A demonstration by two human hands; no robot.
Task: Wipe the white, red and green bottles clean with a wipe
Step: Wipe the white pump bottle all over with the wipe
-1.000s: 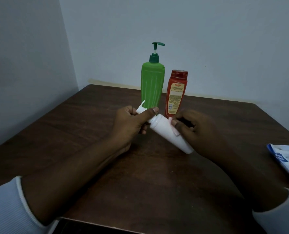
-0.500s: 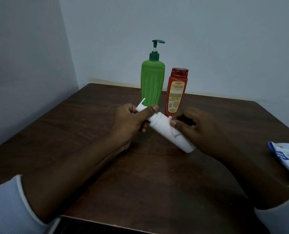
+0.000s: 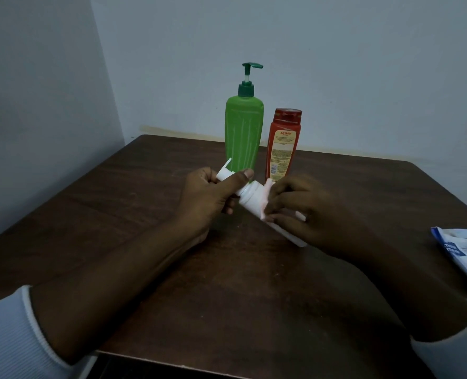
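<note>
left hand (image 3: 207, 198) curls round the cap end of the white bottle (image 3: 250, 196), held tilted with cap toward 10 o'clock; it looks light, stiff, slick, so the neck grip suits. right hand (image 3: 309, 214) pinches the wipe (image 3: 266, 194) round its body

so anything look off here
Nothing spilled; green pump bottle and red bottle stand upright. Only oddity: the white bottle, tilted in the left hand, right hand holding a wipe to it, seems to have its flip cap open.

Three bottles: one white bottle (image 3: 250, 199), one green bottle (image 3: 244, 132), one red bottle (image 3: 283, 149). One wipe (image 3: 265, 194), one packet (image 3: 464, 250), one bench (image 3: 145, 201). Two hands — left hand (image 3: 207, 195), right hand (image 3: 311, 214).
</note>
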